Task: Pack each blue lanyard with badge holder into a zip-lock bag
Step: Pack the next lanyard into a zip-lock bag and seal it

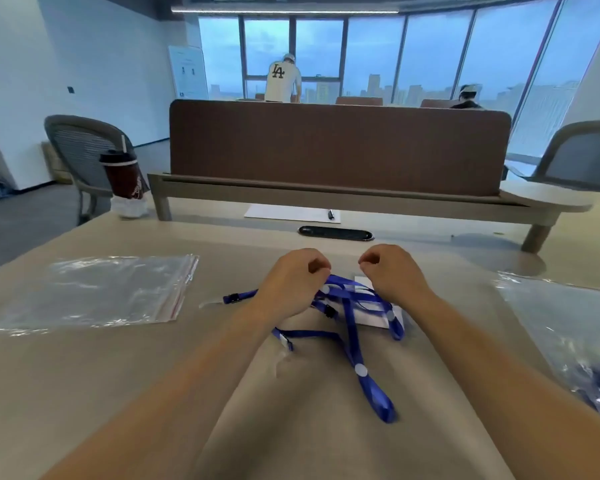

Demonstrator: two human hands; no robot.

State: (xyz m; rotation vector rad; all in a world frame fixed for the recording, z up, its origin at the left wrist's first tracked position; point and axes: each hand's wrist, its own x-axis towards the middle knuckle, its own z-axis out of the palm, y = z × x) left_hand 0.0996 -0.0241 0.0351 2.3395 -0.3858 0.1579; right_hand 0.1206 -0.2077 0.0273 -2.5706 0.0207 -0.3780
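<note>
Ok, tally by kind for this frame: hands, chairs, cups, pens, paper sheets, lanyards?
Hands: 2 (left hand, right hand)
Chairs: 2 (left chair, right chair)
Cup: 1
Pen: 1
Paper sheet: 1
Blue lanyards: tangled, count unclear
Total counted: 7

Centre of the surface [222, 244]: taken up by a tangle of blue lanyards [352, 317], with straps trailing toward the near edge. The left hand [291, 278] and right hand [392, 275] are curled at its far side.

Left edge: flat stack of zip-lock bags [118, 292], low; bare lane between it and the tangle.

Right edge: clear bag [568, 334], lumpy with blue contents; bare lane on this side too.

Far edge: raised shelf [326, 195] on legs carries a brown partition [336, 147], which walls off anything beyond. A paper sheet [291, 213] lies in the gap beneath the shelf.

Far left corner: lidded cup [123, 174], upright.
</note>
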